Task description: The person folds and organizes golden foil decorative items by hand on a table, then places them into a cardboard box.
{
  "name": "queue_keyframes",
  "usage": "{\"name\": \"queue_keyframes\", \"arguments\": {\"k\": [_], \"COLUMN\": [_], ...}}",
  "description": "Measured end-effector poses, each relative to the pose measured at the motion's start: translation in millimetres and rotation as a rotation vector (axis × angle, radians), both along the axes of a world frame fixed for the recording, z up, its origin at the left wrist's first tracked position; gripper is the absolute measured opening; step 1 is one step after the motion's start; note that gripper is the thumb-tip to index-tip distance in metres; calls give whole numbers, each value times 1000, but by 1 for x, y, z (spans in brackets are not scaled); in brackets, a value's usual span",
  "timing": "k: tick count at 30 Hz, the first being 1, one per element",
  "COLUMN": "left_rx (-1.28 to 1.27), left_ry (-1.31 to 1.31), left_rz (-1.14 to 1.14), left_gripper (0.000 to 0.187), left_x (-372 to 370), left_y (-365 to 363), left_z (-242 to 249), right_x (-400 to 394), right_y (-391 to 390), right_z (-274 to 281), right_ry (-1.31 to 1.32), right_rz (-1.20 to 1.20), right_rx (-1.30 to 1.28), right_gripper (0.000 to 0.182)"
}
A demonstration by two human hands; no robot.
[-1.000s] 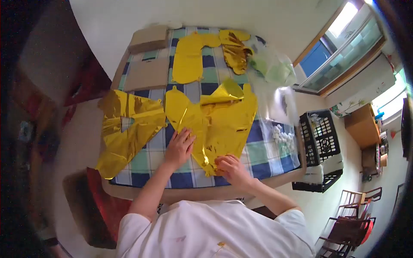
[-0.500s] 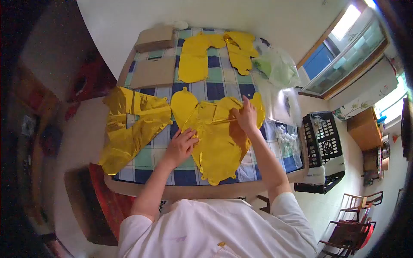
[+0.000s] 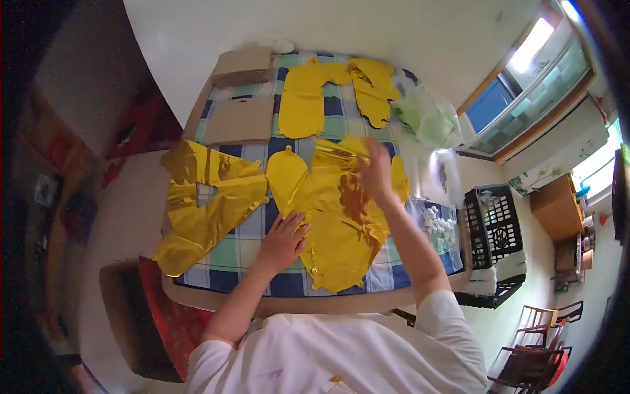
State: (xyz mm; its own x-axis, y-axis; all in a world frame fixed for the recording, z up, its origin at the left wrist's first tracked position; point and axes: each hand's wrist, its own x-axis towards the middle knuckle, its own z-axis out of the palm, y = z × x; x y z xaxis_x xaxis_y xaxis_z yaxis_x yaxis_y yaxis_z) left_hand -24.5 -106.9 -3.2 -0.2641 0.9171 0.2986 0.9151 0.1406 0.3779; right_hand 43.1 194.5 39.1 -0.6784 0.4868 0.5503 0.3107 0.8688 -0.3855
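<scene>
A flat, uninflated gold foil balloon (image 3: 338, 243) lies in front of me on a checked cloth. My left hand (image 3: 285, 241) rests flat on its left edge, fingers stretched out. At the balloon's upper part, my right hand (image 3: 376, 169) grips the foil near the top edge, which is lifted and creased; motion blurs the fingertips. Another gold foil balloon (image 3: 226, 177), with a small hole in it, lies to the left. Two more gold foil shapes, a longer one (image 3: 302, 105) and a crumpled one (image 3: 373, 92), lie farther back.
Cardboard pieces (image 3: 236, 121) lie at the table's back left. Clear plastic bags (image 3: 430, 118) sit along the right side, with small white pieces (image 3: 440, 226) nearer me. A black crate (image 3: 493, 226) stands right of the table; chairs (image 3: 541, 341) are beyond.
My right hand has moved up, pulling the balloon's upper part away from me; its folded flap is now raised and spread. My left hand stays on the left edge.
</scene>
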Motion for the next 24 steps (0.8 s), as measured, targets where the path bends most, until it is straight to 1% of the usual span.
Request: {"name": "queue_keyframes", "arguments": {"k": [2,4,8,14,17,22,24], "left_rx": [13,33,65,52,59,-11,-42], "left_ry": [9,19,30,67,25,37,54], "left_rz": [31,63,89,104,111,-118,-187], "left_gripper": [38,37,35,36,38,43,43], "left_x": [4,7,10,12,12,19,22], "left_y": [5,10,11,15,13,11,12], "left_z": [-3,-8,-7,-4,-6,12,11], "right_x": [33,66,89,90,89,91,94], "right_y": [-56,-95,-93,-89,-99,-103,-101], "right_z": [-21,-26,-26,-33,-30,-30,-31], "right_ry": [-276,-520,-467,-440,-448,-440,-408], "right_rz": [145,273,283,244,261,316,296], "right_rx": [161,23,-12,21,20,-6,-25], "right_gripper": [52,49,47,46,46,45,46]}}
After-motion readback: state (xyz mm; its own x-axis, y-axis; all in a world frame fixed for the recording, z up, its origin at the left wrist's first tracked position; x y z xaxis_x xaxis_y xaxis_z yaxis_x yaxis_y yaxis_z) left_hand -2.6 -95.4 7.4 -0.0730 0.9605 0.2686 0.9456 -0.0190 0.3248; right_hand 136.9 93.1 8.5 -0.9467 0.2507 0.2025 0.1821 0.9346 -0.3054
